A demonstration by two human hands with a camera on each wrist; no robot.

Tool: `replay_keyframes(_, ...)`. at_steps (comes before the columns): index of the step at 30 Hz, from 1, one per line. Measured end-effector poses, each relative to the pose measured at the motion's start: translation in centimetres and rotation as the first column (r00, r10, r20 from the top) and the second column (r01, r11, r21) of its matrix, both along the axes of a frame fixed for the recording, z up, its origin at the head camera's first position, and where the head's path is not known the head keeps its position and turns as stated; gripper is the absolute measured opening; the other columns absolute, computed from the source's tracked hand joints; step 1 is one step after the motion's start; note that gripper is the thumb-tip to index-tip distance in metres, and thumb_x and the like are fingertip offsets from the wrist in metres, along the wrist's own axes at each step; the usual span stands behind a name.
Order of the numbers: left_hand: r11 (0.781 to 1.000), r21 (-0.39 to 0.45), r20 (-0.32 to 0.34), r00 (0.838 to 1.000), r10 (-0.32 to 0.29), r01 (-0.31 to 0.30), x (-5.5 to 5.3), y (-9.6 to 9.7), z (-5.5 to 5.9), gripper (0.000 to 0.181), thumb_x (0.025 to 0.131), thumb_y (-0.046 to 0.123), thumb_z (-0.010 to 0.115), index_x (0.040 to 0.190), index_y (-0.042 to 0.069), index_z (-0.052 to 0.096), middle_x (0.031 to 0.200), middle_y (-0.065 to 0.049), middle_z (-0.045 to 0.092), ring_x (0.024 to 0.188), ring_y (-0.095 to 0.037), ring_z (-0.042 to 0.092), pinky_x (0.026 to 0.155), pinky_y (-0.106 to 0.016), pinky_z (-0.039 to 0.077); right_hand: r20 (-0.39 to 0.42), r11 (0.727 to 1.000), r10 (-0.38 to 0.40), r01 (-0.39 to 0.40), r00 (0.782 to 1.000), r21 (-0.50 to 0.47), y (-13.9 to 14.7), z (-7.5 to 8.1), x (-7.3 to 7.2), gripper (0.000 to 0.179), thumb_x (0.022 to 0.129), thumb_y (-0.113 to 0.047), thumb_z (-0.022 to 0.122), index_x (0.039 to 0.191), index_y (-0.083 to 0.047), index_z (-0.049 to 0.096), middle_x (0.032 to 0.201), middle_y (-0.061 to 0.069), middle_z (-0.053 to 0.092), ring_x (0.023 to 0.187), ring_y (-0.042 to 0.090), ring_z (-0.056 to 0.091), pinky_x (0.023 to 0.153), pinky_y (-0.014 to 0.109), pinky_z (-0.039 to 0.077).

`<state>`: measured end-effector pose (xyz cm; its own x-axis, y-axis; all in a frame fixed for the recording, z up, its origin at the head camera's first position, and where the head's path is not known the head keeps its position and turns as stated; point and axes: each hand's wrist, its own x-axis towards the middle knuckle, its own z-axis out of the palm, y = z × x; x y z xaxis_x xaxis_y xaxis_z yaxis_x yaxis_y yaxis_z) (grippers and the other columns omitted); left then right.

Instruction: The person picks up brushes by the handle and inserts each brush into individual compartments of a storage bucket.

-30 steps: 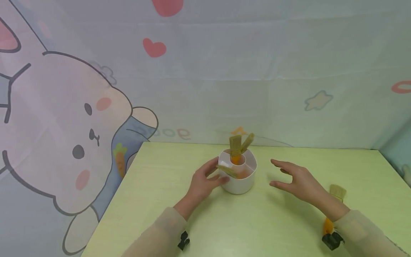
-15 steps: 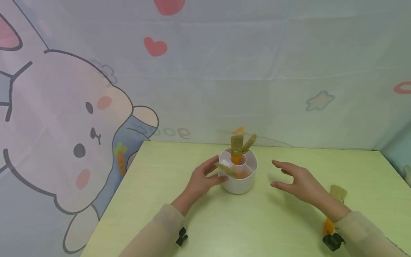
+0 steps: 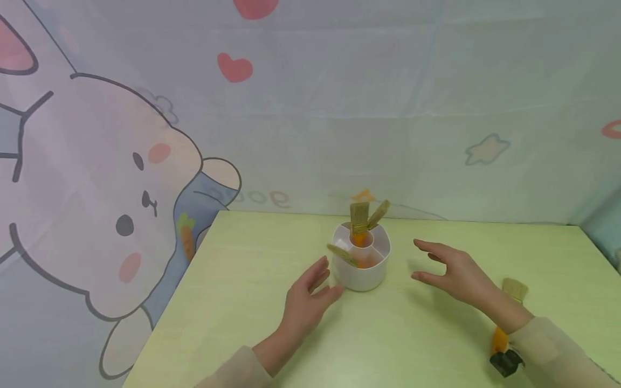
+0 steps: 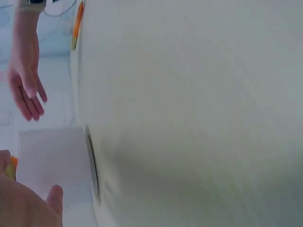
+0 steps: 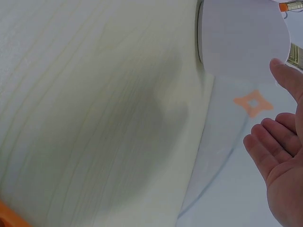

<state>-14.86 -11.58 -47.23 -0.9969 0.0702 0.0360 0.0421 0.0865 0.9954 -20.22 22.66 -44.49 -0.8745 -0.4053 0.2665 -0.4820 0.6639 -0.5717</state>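
A white round organizer (image 3: 360,279) with dividers and a central tube stands on the table. One brush (image 3: 359,216) rises bristles-up from the tube, its orange handle inside. Behind it another brush (image 3: 379,214) leans right, and a third brush (image 3: 342,254) tilts over the left rim. Beside the organizer's left side, my left hand (image 3: 302,307) is held with fingers extended and holds nothing. My right hand (image 3: 456,274) hovers to the right of the organizer, fingers spread from the thumb, holding nothing. In the right wrist view the organizer's wall (image 5: 244,40) is beyond the thumb.
A fourth brush with an orange handle (image 3: 500,340) lies on the pale green table (image 3: 388,345), partly hidden under my right forearm. A cloth backdrop (image 3: 339,108) with a printed rabbit hangs behind the table's back edge.
My left hand has let go of the organizer and drawn back slightly toward me and down. The right hand stays in about the same place. The organizer and its brushes stand nearly still.
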Motion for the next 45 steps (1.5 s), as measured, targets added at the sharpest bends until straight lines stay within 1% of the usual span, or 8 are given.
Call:
replay_keyframes(7, 1.000, 0.022, -0.046, 0.999, -0.010, 0.011, 1.5, 2.3, 0.0, 0.070, 0.097, 0.018, 0.082, 0.158, 0.005, 0.051, 0.163, -0.011, 0.050, 0.149, -0.033, 0.050, 0.116, -0.050, 0.050, 0.006, 1.000, -0.010, 0.010, 1.000, 0.010, 0.2, 0.4, 0.1, 0.074, 0.093, -0.031, 0.086, 0.153, 0.000, 0.055, 0.150, 0.023, 0.061, 0.123, 0.050, 0.067, 0.103, 0.066, 0.055)
replay_keyframes(20, 1.000, 0.008, -0.054, 0.998, 0.020, -0.019, 1.7, 3.7, -0.2, 0.072, 0.098, 0.022, 0.081, 0.161, 0.007, 0.048, 0.167, -0.010, 0.043, 0.151, -0.035, 0.046, 0.116, -0.050, 0.050, 0.028, 0.996, -0.034, 0.032, 0.999, 0.082, 1.6, 1.0, 0.9, 0.079, 0.094, -0.039, 0.085, 0.155, -0.002, 0.053, 0.153, 0.024, 0.058, 0.124, 0.052, 0.066, 0.103, 0.067, 0.056)
replay_keyframes(24, 1.000, -0.004, -0.066, 0.997, 0.029, -0.029, 1.5, 3.8, -0.2, 0.073, 0.098, 0.021, 0.081, 0.161, 0.006, 0.047, 0.167, -0.013, 0.042, 0.151, -0.037, 0.046, 0.114, -0.050, 0.051, 0.030, 0.993, -0.034, 0.031, 0.999, 0.113, 2.4, 1.3, 1.3, 0.080, 0.095, -0.040, 0.083, 0.155, 0.001, 0.052, 0.153, 0.026, 0.057, 0.124, 0.053, 0.065, 0.103, 0.068, 0.055)
replay_keyframes(30, 0.998, -0.003, -0.076, 0.996, 0.056, -0.057, 1.0, 3.7, -0.1, 0.074, 0.097, 0.020, 0.081, 0.161, 0.007, 0.046, 0.168, -0.011, 0.042, 0.152, -0.036, 0.045, 0.115, -0.051, 0.050, 0.068, 0.984, -0.057, 0.045, 0.996, 0.170, 3.7, 1.6, 2.2, 0.085, 0.096, -0.046, 0.080, 0.157, 0.003, 0.048, 0.155, 0.027, 0.054, 0.137, 0.052, 0.055, 0.111, 0.068, 0.048)
replay_keyframes(39, 0.996, 0.027, -0.080, 0.993, 0.086, -0.084, 0.0, 3.4, -0.2, 0.071, 0.097, 0.017, 0.081, 0.160, 0.009, 0.050, 0.166, -0.009, 0.046, 0.151, -0.033, 0.047, 0.115, -0.052, 0.050, 0.124, 0.971, -0.091, 0.060, 0.988, 0.230, 6.0, 1.1, 3.9, 0.088, 0.095, -0.049, 0.081, 0.156, 0.005, 0.048, 0.155, 0.030, 0.053, 0.140, 0.054, 0.051, 0.110, 0.069, 0.047)
replay_keyframes(41, 0.996, 0.028, -0.071, 0.993, 0.089, -0.087, -0.2, 3.4, -0.3, 0.071, 0.097, 0.017, 0.081, 0.160, 0.010, 0.050, 0.166, -0.007, 0.046, 0.151, -0.032, 0.047, 0.116, -0.052, 0.050, 0.133, 0.969, -0.098, 0.064, 0.986, 0.238, 6.6, 0.8, 4.4, 0.088, 0.095, -0.049, 0.080, 0.156, 0.005, 0.048, 0.154, 0.030, 0.054, 0.138, 0.053, 0.053, 0.109, 0.069, 0.048)
replay_keyframes(43, 0.995, 0.031, -0.064, 0.994, 0.091, -0.090, -0.5, 3.4, -0.3, 0.071, 0.097, 0.018, 0.081, 0.161, 0.011, 0.049, 0.167, -0.006, 0.046, 0.151, -0.031, 0.047, 0.116, -0.051, 0.050, 0.139, 0.965, -0.111, 0.074, 0.984, 0.253, 7.2, 0.5, 4.9, 0.087, 0.096, -0.049, 0.079, 0.156, 0.005, 0.048, 0.153, 0.028, 0.055, 0.119, 0.043, 0.067, 0.106, 0.065, 0.051)
replay_keyframes(45, 0.995, 0.032, -0.061, 0.993, 0.097, -0.095, -0.7, 3.4, -0.4, 0.072, 0.097, 0.018, 0.082, 0.161, 0.011, 0.048, 0.167, -0.006, 0.045, 0.152, -0.031, 0.046, 0.116, -0.051, 0.050, 0.129, 0.962, -0.118, 0.081, 0.985, 0.260, 7.6, 0.3, 5.2, 0.086, 0.096, -0.049, 0.079, 0.156, 0.005, 0.049, 0.152, 0.028, 0.056, 0.115, 0.039, 0.069, 0.104, 0.064, 0.053)
